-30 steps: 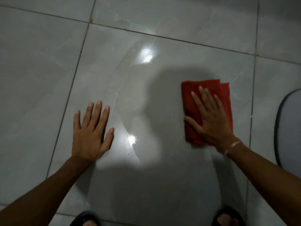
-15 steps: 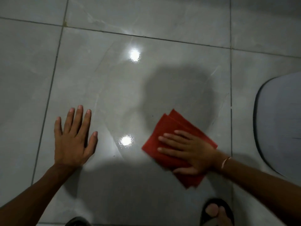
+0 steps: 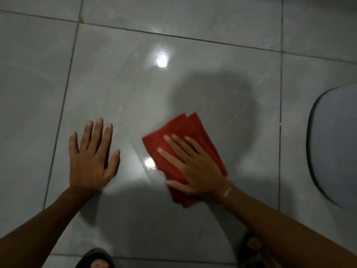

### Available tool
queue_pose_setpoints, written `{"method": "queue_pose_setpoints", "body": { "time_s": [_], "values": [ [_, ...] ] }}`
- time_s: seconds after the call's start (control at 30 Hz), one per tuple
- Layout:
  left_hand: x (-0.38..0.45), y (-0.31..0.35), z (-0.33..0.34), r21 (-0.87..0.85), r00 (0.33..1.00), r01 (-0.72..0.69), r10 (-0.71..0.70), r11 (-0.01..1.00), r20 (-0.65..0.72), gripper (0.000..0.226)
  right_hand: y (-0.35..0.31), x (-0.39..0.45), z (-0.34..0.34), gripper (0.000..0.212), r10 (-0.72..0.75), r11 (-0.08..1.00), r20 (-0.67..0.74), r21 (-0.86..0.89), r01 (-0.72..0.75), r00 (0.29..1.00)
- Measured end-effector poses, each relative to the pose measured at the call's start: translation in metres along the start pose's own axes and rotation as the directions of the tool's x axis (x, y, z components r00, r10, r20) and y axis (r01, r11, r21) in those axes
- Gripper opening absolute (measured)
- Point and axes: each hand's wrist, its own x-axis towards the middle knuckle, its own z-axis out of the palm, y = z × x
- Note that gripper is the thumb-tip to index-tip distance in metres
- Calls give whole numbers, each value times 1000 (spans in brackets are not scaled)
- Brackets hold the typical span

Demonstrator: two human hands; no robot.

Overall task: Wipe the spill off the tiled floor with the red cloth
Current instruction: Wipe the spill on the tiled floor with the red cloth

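Note:
A folded red cloth (image 3: 179,130) lies flat on the grey tiled floor (image 3: 193,22), near the middle of one large tile. My right hand (image 3: 193,165) presses down on it with fingers spread, covering its near half. A wet glossy streak (image 3: 143,163) runs along the cloth's left edge and shines under a light reflection. My left hand (image 3: 92,157) rests flat on the floor to the left of the cloth, fingers apart, holding nothing.
A grey mat with a dark rounded edge (image 3: 336,147) lies on the floor at the right. My sandalled feet (image 3: 94,260) show at the bottom edge. Dark grout lines (image 3: 63,105) divide the tiles. My head's shadow falls behind the cloth.
My right hand has slid the cloth from the far right of the tile toward me and leftward, then turned it so its far end points away. My left hand has stayed planted.

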Motion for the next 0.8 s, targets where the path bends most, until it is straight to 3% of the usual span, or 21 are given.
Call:
{"method": "queue_pose_setpoints", "body": {
  "time_s": [0.07, 0.13, 0.23, 0.3, 0.37, 0.47, 0.53, 0.6, 0.7, 0.8],
  "values": [
    [-1, 2, -2, 6, 1000, 8, -8, 1000, -7, 76, 41, -37, -6, 85, -96, 993, 52, -57, 99, 994],
    [-1, 2, -1, 16, 1000, 10, -10, 1000, -2, 76, 91, -38, -23, 85, -75, 989, 105, -122, 88, 992],
    [1, 0, -1, 25, 1000, 11, -11, 1000, -4, 76, 129, 27, -47, 85, 160, 977, 5, -140, -158, 987],
    [1, -2, -1, 33, 1000, 14, -14, 999, 7, 76, 110, 89, -49, 87, 363, 927, -50, -84, -366, 930],
    [0, -2, -2, 20, 1000, 15, -15, 1000, 21, 77, 72, 132, -42, 89, 429, 903, -39, -3, -429, 903],
    [2, -1, -4, 21, 1000, 15, -15, 1000, 27, 77, 19, 108, -22, 85, 235, 969, -36, 90, -231, 971],
    [1, -2, -4, 18, 1000, 9, -10, 1000, 27, 77, 0, 35, -13, 84, 95, 993, 1, 69, -95, 995],
    [1, -1, -5, 22, 1000, 2, -3, 1000, 24, 76, 16, -36, -13, 87, 66, 998, 48, 17, -67, 997],
    [3, 3, -6, 3, 1000, 10, -10, 1000, 26, 76, 81, -69, -31, 84, 240, 971, 48, -28, -239, 970],
    [4, 1, -7, 4, 999, 22, -22, 1000, 30, 77, 120, -2, -54, 88, 421, 907, 17, 8, -421, 907]
  ]
}}
